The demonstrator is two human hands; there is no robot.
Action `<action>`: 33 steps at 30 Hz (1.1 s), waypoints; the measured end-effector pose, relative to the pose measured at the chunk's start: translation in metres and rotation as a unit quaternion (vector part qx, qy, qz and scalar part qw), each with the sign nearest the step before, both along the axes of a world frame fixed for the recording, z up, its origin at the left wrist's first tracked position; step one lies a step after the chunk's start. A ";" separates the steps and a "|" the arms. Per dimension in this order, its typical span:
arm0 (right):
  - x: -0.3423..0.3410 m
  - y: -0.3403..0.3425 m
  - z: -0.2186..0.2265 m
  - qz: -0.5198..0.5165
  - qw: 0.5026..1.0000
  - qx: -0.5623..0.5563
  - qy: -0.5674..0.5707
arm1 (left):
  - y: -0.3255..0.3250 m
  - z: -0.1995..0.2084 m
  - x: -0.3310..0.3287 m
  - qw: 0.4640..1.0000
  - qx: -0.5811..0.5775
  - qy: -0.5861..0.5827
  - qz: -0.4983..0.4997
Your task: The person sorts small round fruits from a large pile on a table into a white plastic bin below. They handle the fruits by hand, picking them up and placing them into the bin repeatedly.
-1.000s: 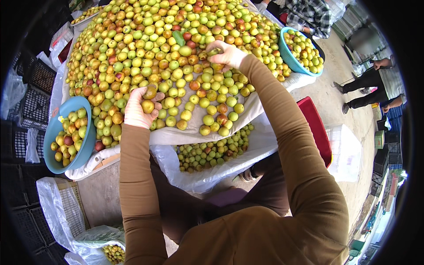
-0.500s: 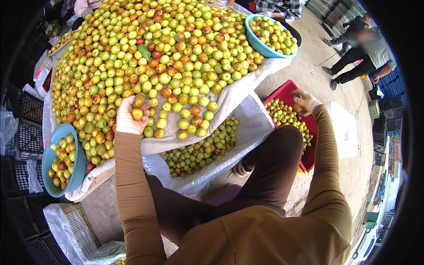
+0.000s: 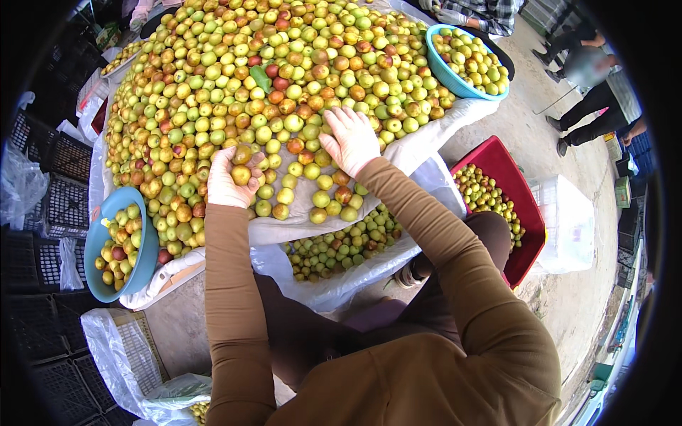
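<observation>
A large heap of green and reddish-brown jujubes [image 3: 206,92] covers the cloth-lined table in front of me. My left hand [image 3: 226,183] is closed around a couple of jujubes [image 3: 241,175] at the heap's near edge. Farther right, my right hand [image 3: 352,144] lies palm down over the near right part of the heap, its fingers stretched out and apart. Nothing shows in its grasp, though the palm side is hidden. Between the hands, scattered jujubes [image 3: 311,171] rest on the pale cloth [image 3: 302,221].
Below the cloth's edge sits a plastic-lined container [image 3: 334,287] of greener jujubes. A red tub [image 3: 527,248] partly filled with jujubes stands by my right knee, beside a white crate [image 3: 568,224]. Blue basins [image 3: 147,248] flank the heap. Black crates [image 3: 67,167] stack at left; people are beyond.
My right hand has swung left from above the red tub onto the heap, and the jujube it held is no longer seen. My left hand keeps its jujubes. The view has shifted slightly.
</observation>
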State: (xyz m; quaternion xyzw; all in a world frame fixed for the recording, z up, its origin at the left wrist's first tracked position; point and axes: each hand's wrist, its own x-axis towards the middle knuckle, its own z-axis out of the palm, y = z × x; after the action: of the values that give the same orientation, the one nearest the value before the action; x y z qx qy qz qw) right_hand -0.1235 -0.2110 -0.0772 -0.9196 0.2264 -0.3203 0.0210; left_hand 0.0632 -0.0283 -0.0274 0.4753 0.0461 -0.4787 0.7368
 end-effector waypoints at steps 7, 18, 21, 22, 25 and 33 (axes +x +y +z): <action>0.059 -0.041 0.036 0.066 0.979 -0.009 0.192 | 0.004 0.008 -0.002 0.999 -0.014 -0.012 -0.038; -0.047 -0.072 0.115 -0.018 0.988 0.116 0.097 | -0.008 0.005 0.001 1.000 0.008 0.011 -0.016; -0.193 -0.097 0.120 -0.231 0.955 0.072 0.170 | -0.003 0.003 0.004 0.999 -0.018 0.012 -0.042; -0.237 -0.101 0.122 -0.298 0.928 0.056 0.215 | -0.003 0.007 0.002 0.999 -0.012 0.006 -0.031; -0.299 -0.090 0.119 -0.440 0.793 0.048 0.420 | -0.001 0.009 0.007 1.000 -0.008 -0.007 -0.010; -0.092 -0.004 0.029 -0.044 0.988 -0.027 0.146 | -0.015 -0.004 -0.004 0.999 0.027 -0.017 -0.002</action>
State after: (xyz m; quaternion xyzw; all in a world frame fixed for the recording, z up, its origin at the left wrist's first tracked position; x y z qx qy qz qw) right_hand -0.2158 -0.2151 -0.0486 -0.9459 0.2583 -0.1895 -0.0514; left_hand 0.0593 -0.0434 -0.0319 0.5031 0.0452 -0.4703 0.7237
